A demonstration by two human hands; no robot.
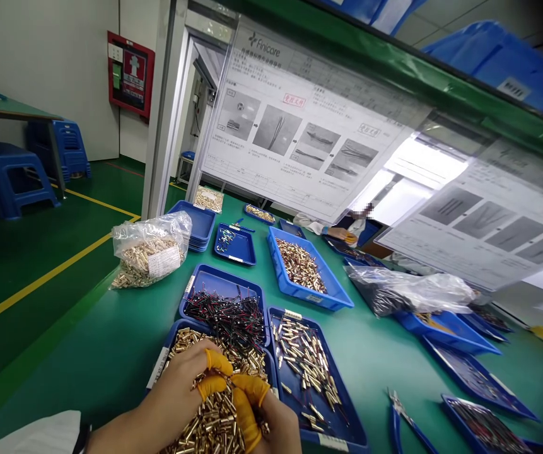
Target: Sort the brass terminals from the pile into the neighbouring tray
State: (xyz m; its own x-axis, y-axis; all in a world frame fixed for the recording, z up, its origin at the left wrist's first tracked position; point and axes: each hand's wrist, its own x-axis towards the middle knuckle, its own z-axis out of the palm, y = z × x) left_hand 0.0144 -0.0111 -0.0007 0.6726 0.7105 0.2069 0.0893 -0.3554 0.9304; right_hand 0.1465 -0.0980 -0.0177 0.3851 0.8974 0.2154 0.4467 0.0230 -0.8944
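Note:
My left hand (190, 378) and my right hand (266, 410) meet over a blue tray heaped with small brass-coloured metal sleeves (217, 422). Yellow finger cots cover the thumb and forefinger of each. All these fingertips are pinched together, and whatever lies between them is too small and hidden to name. Just beyond, a blue tray (224, 277) holds a tangle of thin black and red wires (226, 312). To the right, another blue tray (354, 419) carries brass sleeves lying loosely, some with thin wires attached (306, 359).
Blue-handled pliers (401, 416) lie at the right. Farther back stand a blue bin (337, 296) of brass parts, a clear bag (151, 252) of similar parts and stacked trays (195, 221). Instruction sheets (294, 120) hang above the table. Another person's hand (342, 234) shows behind.

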